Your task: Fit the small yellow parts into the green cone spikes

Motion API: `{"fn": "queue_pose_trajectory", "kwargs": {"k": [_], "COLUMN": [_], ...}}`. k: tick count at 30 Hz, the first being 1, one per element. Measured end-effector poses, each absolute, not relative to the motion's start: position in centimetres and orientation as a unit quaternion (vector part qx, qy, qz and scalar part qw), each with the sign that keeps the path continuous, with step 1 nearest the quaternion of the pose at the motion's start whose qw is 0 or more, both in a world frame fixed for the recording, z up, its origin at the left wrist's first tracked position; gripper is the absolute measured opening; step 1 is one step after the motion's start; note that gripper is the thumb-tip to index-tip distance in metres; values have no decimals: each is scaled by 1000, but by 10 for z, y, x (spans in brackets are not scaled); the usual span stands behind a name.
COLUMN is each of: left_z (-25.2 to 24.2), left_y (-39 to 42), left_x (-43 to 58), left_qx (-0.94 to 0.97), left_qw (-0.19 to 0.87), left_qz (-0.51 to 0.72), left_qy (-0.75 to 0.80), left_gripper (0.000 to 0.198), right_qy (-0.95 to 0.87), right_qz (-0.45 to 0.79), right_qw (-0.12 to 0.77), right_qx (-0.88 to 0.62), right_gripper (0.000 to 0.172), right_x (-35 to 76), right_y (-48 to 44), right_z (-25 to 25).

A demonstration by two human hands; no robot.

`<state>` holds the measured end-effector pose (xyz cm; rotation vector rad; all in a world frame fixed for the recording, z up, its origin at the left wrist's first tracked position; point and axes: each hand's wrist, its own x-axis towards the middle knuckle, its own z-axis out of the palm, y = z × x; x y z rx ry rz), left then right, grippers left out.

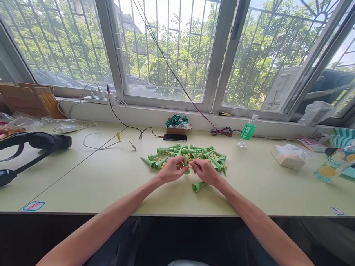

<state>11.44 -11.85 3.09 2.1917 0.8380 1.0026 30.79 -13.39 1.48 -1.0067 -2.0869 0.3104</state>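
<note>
My left hand [173, 169] is closed round a green plastic cone [186, 161], held upright just in front of the pile. Close beside it on the right, my right hand [204, 170] has its fingers pinched together near the cone; whatever they grip is too small to make out. Behind both hands lies a heap of green cones [165, 150] with wide, collared ends, and some yellowish pieces show among them. One loose green cone [197, 187] rests on the table under my right wrist, its wide end facing left.
At the back are a small box [177, 129] with green wrapping, a phone [174, 137] and a water bottle [247, 131]. Cables [112, 145] cross the left side near a black headset [32, 150]. On the right stand a tissue pack [290, 156] and a drink bottle [337, 163].
</note>
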Motion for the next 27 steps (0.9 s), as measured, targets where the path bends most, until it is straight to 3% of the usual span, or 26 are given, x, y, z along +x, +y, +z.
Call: {"fn": "queue_pose_trajectory", "kwargs": {"k": [15,27], "left_z": [36,31], "left_y": [-121,-119], "left_x": [115,114], "left_qx": [814,839], "left_qw": [318,259], "left_qz": [369,363], "left_qy": [316,312], "left_gripper": [32,13], "right_qy": [-817,-817], "right_qz": [128,126], "right_qw": [402,402], "right_qx": [-393,-394], "right_gripper": [31,32], "right_x": [308,309], "right_y": [-134,-133], "right_z": [13,13]}}
